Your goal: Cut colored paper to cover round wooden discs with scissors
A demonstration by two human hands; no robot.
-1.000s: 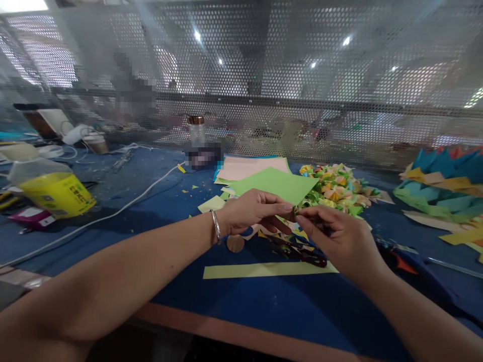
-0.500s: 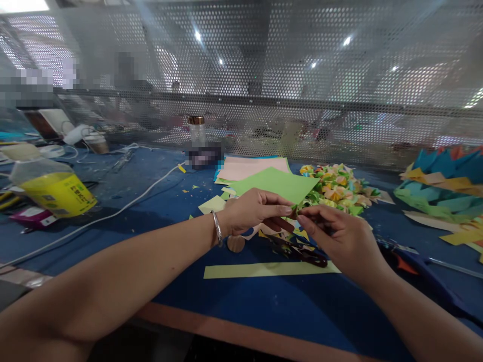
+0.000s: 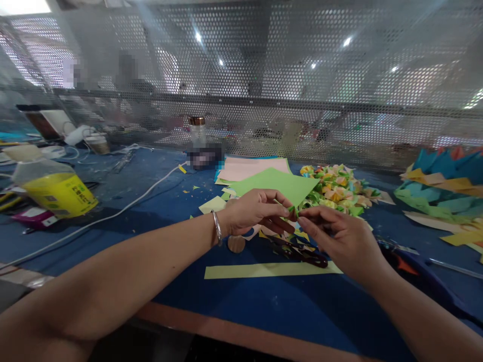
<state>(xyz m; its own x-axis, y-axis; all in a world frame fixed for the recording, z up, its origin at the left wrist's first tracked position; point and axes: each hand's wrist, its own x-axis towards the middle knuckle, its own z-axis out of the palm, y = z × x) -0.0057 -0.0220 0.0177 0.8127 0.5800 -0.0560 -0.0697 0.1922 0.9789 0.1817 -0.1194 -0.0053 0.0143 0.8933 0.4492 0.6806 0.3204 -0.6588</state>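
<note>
So, table (image 3: 249,304) rundown: mesh screen (image 3: 241,65) along far side, lidded jar (image 3: 197,134) before it. Bottle (image 3: 56,190) far left, cable (image 3: 130,205) running past its right. Sheet stack (image 3: 251,167) mid-far, loose sheet (image 3: 277,182) overlapping its near edge, flower pile (image 3: 335,190) right of both. Small paper piece (image 3: 295,212) between left hand (image 3: 258,211) and right hand (image 3: 341,236) (dead centre, pretty much). Paper strip (image 3: 264,270) nearer, folded-paper rings (image 3: 439,186) far right.

Blue tabletop (image 3: 169,281): smooth, slight sheen, fine specks; reddish-brown front edge. Light-green paper sheet (image 3: 277,185) near back edge: matt, smooth. Pile of folded multicoloured paper pieces (image 3: 335,188): matt, creased. Silver metal bangle (image 3: 216,227): glossy. Clear plastic bottle with yellow label (image 3: 56,186), toward left edge: shiny. Perforated grey screen (image 3: 241,75): metal-looking.
</note>
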